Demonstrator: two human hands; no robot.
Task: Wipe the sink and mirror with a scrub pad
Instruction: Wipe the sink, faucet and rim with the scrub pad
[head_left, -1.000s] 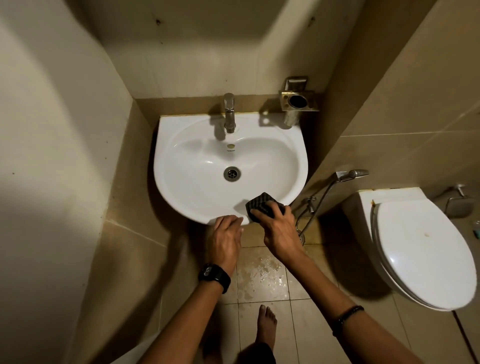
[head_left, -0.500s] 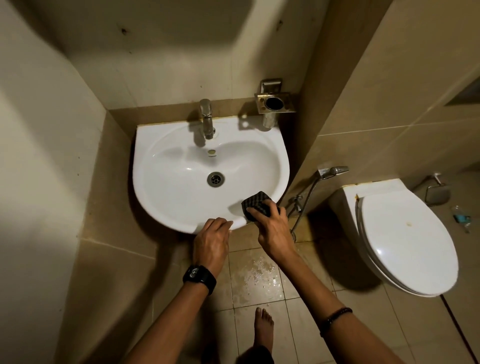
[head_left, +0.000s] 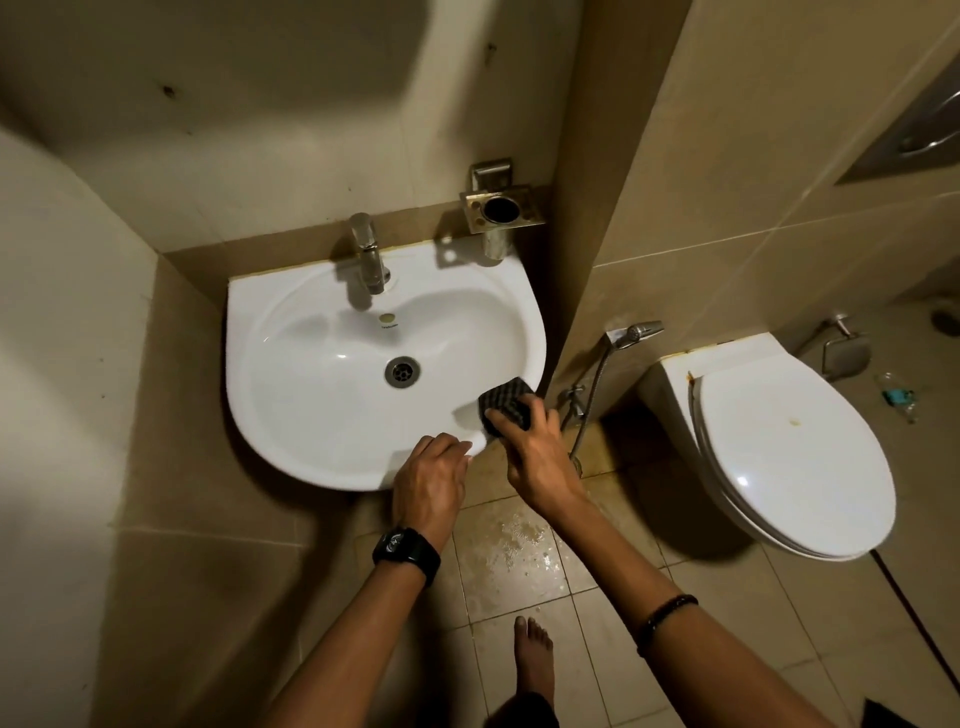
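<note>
Dark pad (head_left: 506, 402), gripped by the right hand (head_left: 535, 457), presses the sink's (head_left: 311, 405) near-right rim while the left hand (head_left: 431, 478) rests bent-fingered on the near rim, perhaps holding it: sink wiping seems under way, with the mirror, out of view, left to do.

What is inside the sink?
The drain and the scrub pad, held by the right hand against the near-right wall of the sink. Whatever lies under the pad is covered.

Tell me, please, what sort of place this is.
A small tiled bathroom, probably in a home: a white sink with a tap, a closed toilet, and a spray hose between them. The right hand holds a pad against the sink's rim.
</note>
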